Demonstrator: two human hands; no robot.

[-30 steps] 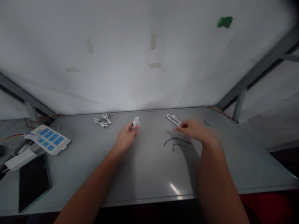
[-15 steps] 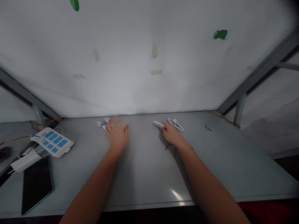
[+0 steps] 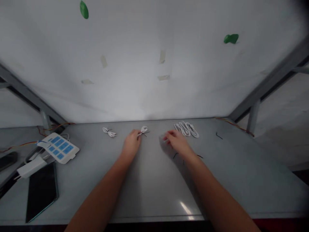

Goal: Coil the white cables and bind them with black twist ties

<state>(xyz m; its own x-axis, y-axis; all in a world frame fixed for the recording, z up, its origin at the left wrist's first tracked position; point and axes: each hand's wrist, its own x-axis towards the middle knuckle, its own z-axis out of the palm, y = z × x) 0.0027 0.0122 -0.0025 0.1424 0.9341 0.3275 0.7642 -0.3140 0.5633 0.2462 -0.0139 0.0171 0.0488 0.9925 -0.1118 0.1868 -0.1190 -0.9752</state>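
My left hand (image 3: 131, 141) is closed on one end of a white cable bundle (image 3: 144, 130) bound with a black tie, near the middle of the grey table (image 3: 149, 193). Another tied white bundle (image 3: 109, 132) lies to its left. To the right, my right hand (image 3: 175, 139) is held with its fingers bent together just over the table; a blurred pale thing shows at the fingertips, too indistinct to name. Loosely looped white cables (image 3: 186, 129) lie just behind that hand. Short black ties lie around my right forearm, and one more tie (image 3: 219, 135) is farther right.
On the left are a white power strip (image 3: 61, 148) with blue sockets, a white adapter (image 3: 32, 167), a dark tablet (image 3: 42, 191) and a black object (image 3: 8, 160). Thin coloured wires run along both back corners. A white wall (image 3: 135, 96) stands behind, with metal braces at both sides.
My left hand has moved right and closed on a tied bundle. The white cable held in my right hand is no longer clearly seen there; more white loops show behind it. The view has shifted slightly.
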